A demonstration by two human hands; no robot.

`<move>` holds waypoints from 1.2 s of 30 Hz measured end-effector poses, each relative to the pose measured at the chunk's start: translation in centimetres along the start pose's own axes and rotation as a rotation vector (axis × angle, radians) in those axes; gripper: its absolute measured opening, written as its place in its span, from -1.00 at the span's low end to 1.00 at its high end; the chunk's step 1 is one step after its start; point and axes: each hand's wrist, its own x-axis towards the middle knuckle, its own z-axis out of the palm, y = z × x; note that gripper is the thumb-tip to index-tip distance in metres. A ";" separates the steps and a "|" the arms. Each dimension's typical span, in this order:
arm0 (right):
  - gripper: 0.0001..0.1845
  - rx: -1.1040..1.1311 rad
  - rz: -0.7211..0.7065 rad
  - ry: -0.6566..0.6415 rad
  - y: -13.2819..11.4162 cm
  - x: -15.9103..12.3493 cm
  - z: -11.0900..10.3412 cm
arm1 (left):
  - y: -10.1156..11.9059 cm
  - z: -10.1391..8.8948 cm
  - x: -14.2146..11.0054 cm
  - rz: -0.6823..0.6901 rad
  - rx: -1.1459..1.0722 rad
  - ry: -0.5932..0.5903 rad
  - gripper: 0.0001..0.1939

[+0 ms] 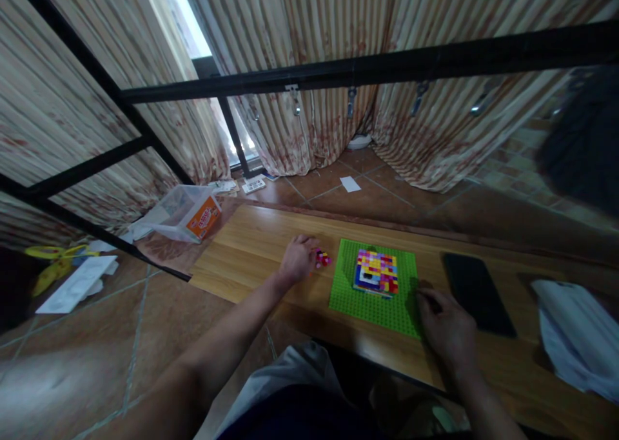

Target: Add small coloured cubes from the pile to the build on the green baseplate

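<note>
A green baseplate (348, 298) lies on the wooden table (251, 240), with a square block of many-coloured small bricks (376, 272) built on it. My left hand (298, 258) rests on the table left of the plate, fingers curled over a few loose red and pink bricks (322, 258). My right hand (445, 327) lies at the plate's right front corner, fingers bent and touching its edge; whether anything is in it I cannot make out.
A black phone (478, 291) lies right of the plate, a white plastic bag (578, 337) further right. A clear plastic box (186, 213) with an orange label sits on the floor beyond the table's left end. A black metal frame (367, 66) crosses overhead.
</note>
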 end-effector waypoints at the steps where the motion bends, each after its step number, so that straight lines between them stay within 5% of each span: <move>1: -0.63 -0.006 0.005 0.005 0.0 0.0 0.0 | -0.5 -0.1 0.4 0.012 0.015 -0.034 -0.68; 6: -0.62 -0.019 0.019 0.004 0.3 -0.1 0.2 | -0.7 0.0 1.2 0.067 0.037 -0.158 -0.76; 17: -0.57 -0.019 0.034 0.001 0.8 -0.2 0.7 | -0.8 -0.3 0.9 -0.071 -0.006 -0.159 -0.92; 22: -0.57 -0.013 0.022 0.002 0.9 -0.3 0.9 | -1.6 0.0 -0.3 -0.268 -0.495 0.018 -0.83; 26: -0.58 -0.019 0.008 0.003 0.9 -0.2 0.8 | -1.9 0.1 -1.4 -0.396 -0.929 0.023 -0.70; 36: -0.58 -0.011 0.007 0.010 0.5 -0.1 0.6 | -0.6 -0.7 -2.3 -0.306 -0.948 -0.102 -0.85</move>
